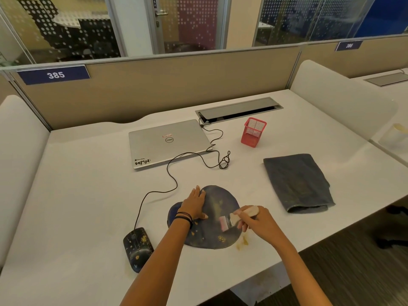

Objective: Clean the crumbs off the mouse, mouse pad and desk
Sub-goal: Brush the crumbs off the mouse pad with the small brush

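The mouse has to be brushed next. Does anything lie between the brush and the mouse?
Yes: the forearm of the left hand, which lies flat on the pad, crosses the straight line from the brush to the mouse.

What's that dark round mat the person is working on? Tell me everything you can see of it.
The mouse pad is a thin, dark blue, roughly oval mat lying flat on the white desk near its front edge. Yellowish crumbs and dusty streaks speckle it. The left hand presses flat on its left part, and the bristles of a brush, held by the right hand, touch its right side.
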### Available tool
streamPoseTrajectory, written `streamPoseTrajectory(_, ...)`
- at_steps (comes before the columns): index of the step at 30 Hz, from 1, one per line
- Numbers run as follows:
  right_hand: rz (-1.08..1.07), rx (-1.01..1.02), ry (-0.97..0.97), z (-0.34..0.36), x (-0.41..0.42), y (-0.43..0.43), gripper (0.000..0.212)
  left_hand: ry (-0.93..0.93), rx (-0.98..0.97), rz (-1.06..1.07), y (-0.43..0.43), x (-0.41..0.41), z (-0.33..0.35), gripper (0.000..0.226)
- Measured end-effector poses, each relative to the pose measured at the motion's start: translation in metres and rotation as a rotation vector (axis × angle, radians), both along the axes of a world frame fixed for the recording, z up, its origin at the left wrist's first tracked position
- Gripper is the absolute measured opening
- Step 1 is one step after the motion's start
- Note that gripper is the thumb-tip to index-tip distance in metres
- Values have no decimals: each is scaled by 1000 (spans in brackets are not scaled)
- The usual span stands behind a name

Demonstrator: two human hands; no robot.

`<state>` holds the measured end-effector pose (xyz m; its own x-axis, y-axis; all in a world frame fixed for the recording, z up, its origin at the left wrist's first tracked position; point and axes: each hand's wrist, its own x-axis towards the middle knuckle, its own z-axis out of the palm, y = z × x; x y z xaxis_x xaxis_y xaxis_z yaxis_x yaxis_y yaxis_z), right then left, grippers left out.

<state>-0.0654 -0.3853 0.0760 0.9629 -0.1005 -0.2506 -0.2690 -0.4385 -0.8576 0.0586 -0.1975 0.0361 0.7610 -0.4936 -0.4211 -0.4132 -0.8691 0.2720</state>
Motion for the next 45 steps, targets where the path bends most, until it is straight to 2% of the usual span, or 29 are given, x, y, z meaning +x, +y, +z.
streamPoseTrajectory(5, -153, -223, -1, -3, -1, -13, 24, 9, -9, 6, 1, -1, -1, 93)
streamPoseTrajectory(6, -195, -228, -32, -1, -1, -14, 23, 10, -11, 8, 1, -1, -1, 93)
streamPoseTrajectory(8, -230, -99, -94, 3, 0, -13, 20, 8, -13, 7, 1, 0, -1, 94)
streamPoseTrajectory(11, -99, 120, -88, 6, -2, -1, 20, -1, -11, 3, 1, 0, -1, 93)
streamPoseTrajectory(16, 110, 91, 34, -7, -7, 18, 18, -7, -3, -1, 1, -1, -1, 92)
streamPoseTrajectory(20, 77, 30, 55, -11, -12, 10, 20, -3, 3, -3, 1, -1, 0, 91)
streamPoseTrajectory(25, -72, -133, 26, -7, -10, -10, 21, -18, 20, -1, 1, -3, 1, 91)
streamPoseTrajectory(27, -81, -73, -4, -2, -8, -9, 20, -28, 36, -7, 0, -4, 1, 90)
streamPoseTrajectory(31, 65, 69, 6, -3, -9, 4, 20, -52, 44, -51, -3, -4, 3, 85)
streamPoseTrajectory(35, 110, 80, 42, -13, -12, 12, 19, -104, 6, -107, -12, -11, 3, 75)
streamPoseTrajectory(40, 57, -4, 47, -19, -9, 3, 19, -94, -65, -51, -15, -24, -6, 89)
streamPoseTrajectory(45, -75, -293, 53, -13, -4, -24, 24, -86, -82, 22, -13, -28, -7, 96)
